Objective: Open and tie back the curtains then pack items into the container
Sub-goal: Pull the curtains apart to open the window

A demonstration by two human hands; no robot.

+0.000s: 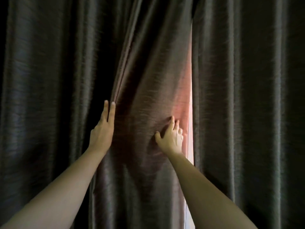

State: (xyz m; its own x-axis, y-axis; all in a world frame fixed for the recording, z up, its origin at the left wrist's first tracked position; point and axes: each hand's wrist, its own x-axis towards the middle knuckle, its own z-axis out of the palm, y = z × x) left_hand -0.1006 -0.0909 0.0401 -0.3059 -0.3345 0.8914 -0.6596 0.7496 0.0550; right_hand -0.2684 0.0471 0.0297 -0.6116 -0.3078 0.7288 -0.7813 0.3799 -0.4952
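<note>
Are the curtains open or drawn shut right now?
Nearly shut: the dark satin curtains cover the whole view, with only a narrow bright gap by the right hand.

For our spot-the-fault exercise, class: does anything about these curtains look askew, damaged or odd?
Nothing looks damaged. The left curtain hangs slanted and bunched where the left hand and right hand press it. This leaves a bright slit beside the right curtain.
</note>
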